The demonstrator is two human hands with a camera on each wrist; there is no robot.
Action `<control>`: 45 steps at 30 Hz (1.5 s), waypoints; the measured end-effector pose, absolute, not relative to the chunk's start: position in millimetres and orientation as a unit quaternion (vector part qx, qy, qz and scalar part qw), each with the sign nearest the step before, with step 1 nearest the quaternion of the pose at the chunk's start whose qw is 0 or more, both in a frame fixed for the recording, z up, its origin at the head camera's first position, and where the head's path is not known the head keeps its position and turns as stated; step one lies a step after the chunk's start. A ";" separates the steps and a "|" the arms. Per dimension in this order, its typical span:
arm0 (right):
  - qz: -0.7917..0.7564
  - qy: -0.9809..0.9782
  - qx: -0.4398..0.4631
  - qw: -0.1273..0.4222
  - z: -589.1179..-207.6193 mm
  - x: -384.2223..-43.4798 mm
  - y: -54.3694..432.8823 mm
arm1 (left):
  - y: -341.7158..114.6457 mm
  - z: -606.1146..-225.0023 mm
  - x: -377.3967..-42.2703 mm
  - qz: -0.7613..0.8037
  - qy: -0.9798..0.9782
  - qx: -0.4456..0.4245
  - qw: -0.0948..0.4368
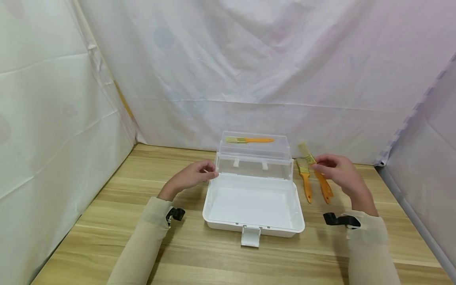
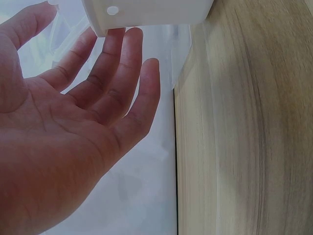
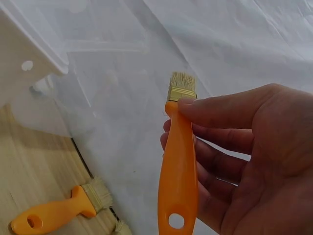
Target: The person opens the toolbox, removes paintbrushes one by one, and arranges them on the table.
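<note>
A paintbrush (image 3: 178,161) with an orange handle and pale bristles is pinched near its metal band between the thumb and fingers of my right hand (image 1: 336,170), bristles up. Below it on the table lies a second orange brush (image 1: 305,180), and the bristle tip (image 3: 122,228) of another shows at the right wrist view's bottom edge. The white box (image 1: 253,202) stands with its clear lid (image 1: 254,154) raised. My left hand (image 1: 192,174) is at its back left corner, fingers loosely bent and holding nothing, fingertips right at the box edge (image 2: 146,12).
One more orange brush (image 1: 254,140) shows at the upper part of the raised lid. A white latch (image 1: 251,236) hangs at the box's front. White cloth (image 1: 213,71) hangs behind and at both sides of the wooden table (image 1: 199,261).
</note>
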State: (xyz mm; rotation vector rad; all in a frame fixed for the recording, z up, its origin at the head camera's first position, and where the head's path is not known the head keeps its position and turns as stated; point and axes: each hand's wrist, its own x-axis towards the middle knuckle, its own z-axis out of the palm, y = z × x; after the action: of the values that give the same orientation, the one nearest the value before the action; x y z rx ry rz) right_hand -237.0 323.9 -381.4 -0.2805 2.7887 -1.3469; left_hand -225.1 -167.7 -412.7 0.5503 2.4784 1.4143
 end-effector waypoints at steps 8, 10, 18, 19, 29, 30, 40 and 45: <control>-0.443 0.894 -0.064 0.031 -393.1 -241.9 339.6 | -167.4 -412.7 -225.6 0.479 0.849 0.189 0.117; -0.447 0.892 -0.058 0.035 -396.8 -243.5 344.0 | -167.2 -412.3 -225.4 0.477 0.850 0.188 0.118; -0.452 0.890 -0.042 0.051 -410.8 -247.5 361.7 | -167.1 -411.6 -224.8 0.478 0.849 0.188 0.119; -0.454 0.889 -0.040 0.052 -412.3 -247.8 364.3 | -167.1 -411.5 -224.8 0.477 0.850 0.189 0.119; -0.500 0.864 -0.019 0.063 -429.1 -249.2 386.6 | -167.3 -411.0 -224.4 0.477 0.849 0.192 0.118; -0.501 0.863 -0.015 0.065 -430.6 -249.4 388.8 | -167.3 -410.7 -224.2 0.477 0.849 0.192 0.118; -0.486 0.872 0.016 0.060 -444.9 -249.5 406.1 | -167.1 -410.3 -224.2 0.477 0.849 0.192 0.119; -0.482 0.873 0.039 0.057 -448.9 -248.3 412.0 | -167.3 -410.6 -224.3 0.480 0.848 0.191 0.121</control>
State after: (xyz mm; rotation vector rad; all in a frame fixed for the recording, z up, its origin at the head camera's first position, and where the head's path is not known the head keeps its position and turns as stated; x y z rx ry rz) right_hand -248.3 412.0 -448.9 0.1170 2.6484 -1.4626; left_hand -224.3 -167.3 -410.6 0.5586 2.4759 1.4006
